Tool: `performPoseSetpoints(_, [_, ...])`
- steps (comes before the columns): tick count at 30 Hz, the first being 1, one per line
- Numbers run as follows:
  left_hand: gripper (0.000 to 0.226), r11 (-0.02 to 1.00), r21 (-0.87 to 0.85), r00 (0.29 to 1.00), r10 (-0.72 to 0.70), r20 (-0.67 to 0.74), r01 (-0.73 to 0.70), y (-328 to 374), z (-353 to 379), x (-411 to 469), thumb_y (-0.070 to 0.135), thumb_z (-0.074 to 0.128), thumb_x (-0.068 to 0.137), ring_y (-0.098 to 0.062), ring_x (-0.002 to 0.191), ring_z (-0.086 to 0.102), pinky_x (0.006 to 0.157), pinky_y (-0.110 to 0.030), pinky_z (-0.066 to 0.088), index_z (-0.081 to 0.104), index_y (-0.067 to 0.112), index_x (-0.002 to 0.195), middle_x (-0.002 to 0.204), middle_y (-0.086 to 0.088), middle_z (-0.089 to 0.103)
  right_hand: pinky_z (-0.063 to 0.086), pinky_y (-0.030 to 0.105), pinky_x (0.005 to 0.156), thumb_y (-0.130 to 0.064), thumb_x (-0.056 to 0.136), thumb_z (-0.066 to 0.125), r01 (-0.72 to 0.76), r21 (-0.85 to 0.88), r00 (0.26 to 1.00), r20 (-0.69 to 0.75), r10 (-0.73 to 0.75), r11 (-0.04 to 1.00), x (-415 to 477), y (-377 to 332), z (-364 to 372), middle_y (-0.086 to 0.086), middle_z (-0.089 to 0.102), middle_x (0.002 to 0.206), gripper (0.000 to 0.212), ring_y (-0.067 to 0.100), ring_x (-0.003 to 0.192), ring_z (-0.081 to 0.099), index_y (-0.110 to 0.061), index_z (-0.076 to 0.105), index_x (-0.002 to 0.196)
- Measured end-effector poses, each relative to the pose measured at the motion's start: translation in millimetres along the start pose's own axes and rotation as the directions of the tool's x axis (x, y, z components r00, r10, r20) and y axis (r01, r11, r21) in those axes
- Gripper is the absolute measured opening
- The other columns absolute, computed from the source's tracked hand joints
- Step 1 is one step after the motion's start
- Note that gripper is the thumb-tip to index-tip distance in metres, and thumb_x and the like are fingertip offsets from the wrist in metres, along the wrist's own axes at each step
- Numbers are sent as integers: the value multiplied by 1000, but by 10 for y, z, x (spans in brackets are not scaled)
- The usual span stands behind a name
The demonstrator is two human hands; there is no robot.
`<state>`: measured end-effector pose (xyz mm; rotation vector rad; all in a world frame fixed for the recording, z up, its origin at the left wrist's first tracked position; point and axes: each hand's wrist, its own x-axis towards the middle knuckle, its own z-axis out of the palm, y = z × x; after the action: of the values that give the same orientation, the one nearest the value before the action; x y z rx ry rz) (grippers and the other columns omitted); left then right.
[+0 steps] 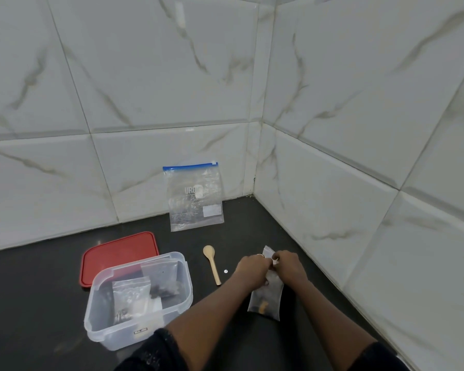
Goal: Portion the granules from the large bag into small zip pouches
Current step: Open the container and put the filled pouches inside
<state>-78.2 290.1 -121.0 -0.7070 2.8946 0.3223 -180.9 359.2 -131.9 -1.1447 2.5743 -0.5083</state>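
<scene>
Dark sleeves point(150, 352) and both forearms rise from the bottom edge to the lower centre-right. There the left hand point(252, 266) and right hand point(288, 265) meet at the top of a small pouch point(271, 298). It lies on the table point(38, 290) with dark granules point(260, 297) in its lower half. Fingers point(276, 257) of both hands pinch the pouch's mouth; whether the zip is closed I cannot tell.

The risk, as I judge it: pressed unevenly, the seal would leave a gap, and lifting the pouch would shed granules onto the dark table, where they would be hard to see. A tug could also tip the contents towards the mouth.

The spoon point(212, 263) lies just left of the hands. The box point(113, 333), holding filled pouches, sits lower left with its red lid point(118, 253) behind. The large bag point(196, 199) leans on the wall at centre. The table is black and smooth, set in a corner of white marbled tiles point(359, 129).
</scene>
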Motion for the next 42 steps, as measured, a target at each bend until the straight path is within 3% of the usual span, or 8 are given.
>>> performPoseSetpoints(5, [24, 979, -196, 997, -53, 52, 62, -68, -137, -19, 15, 68, 81, -27, 107, 57, 94, -39, 47, 68, 13, 106, 117, -13, 61, 54, 30, 83, -6, 74, 66, -43, 39, 993, 109, 38, 998, 94, -32, -122, 10, 72, 96, 14, 24, 94, 67, -10, 76, 83])
performPoseSetpoints(7, [22, 984, -176, 998, -31, 56, 40, -113, -236, -77, 13, 67, 82, -26, 108, 56, 93, -39, 48, 69, 8, 103, 112, -12, 65, 56, 32, 81, -7, 70, 66, -16, -19, 985, 174, 20, 1000, 108, -65, -168, 11, 73, 91, 8, 24, 90, 69, -11, 70, 64])
performPoseSetpoints(9, [21, 988, -155, 999, -16, 37, 21, -168, -345, -139, 12, 64, 83, -27, 109, 56, 92, -40, 48, 68, 4, 102, 110, -13, 66, 54, 30, 78, -3, 74, 60, 30, -44, 982, 190, -21, 999, 101, -120, -225, 11, 72, 90, 26, 24, 89, 68, -17, 56, 52])
performPoseSetpoints(13, [25, 993, -117, 1000, 3, 15, -2, -242, -588, -280, 12, 56, 88, -31, 113, 53, 95, -35, 40, 63, 0, 108, 119, -16, 62, 41, 21, 56, 6, 76, 50, 121, -82, 966, 240, -99, 989, 64, -295, -390, -2, 62, 67, 23, 13, 67, 56, -8, 69, 74])
performPoseSetpoints(18, [26, 994, -109, 1000, -13, -16, 11, -374, -964, -552, 7, 48, 89, -33, 110, 55, 90, -32, 39, 63, -2, 108, 118, -19, 62, 36, 27, 54, 4, 70, 53, 252, -138, 957, 183, -226, 958, 56, -640, -619, 10, 61, 67, 34, 19, 65, 51, -15, 38, 46])
performPoseSetpoints(29, [13, 963, -179, 966, -224, -127, 199, -1136, -1655, -1404, 8, 59, 86, -24, 99, 53, 80, -30, 40, 61, 8, 99, 114, -13, 61, 44, 28, 59, -5, 77, 47, 460, 132, 884, 22, -467, 878, -409, -1898, -819, 2, 59, 78, 15, 20, 69, 57, -17, 53, 70])
performPoseSetpoints(34, [26, 941, -147, 950, -312, -18, 306, -1482, -1636, -1751, 5, 58, 85, -19, 88, 53, 74, -29, 44, 63, 11, 110, 113, -11, 62, 53, 30, 62, -6, 79, 49, 496, 293, 850, 30, -526, 818, -655, -2286, -586, 5, 63, 82, 10, 20, 68, 63, -11, 58, 76])
performPoseSetpoints(42, [40, 916, -85, 911, -374, 171, 392, -1863, -1199, -2045, 3, 55, 85, -20, 85, 57, 77, -31, 49, 63, 18, 121, 112, -8, 66, 41, 25, 60, 1, 74, 47, 484, 220, 809, 257, -529, 847, -738, -2489, -57, 5, 57, 74, 16, 17, 67, 53, -14, 51, 69])
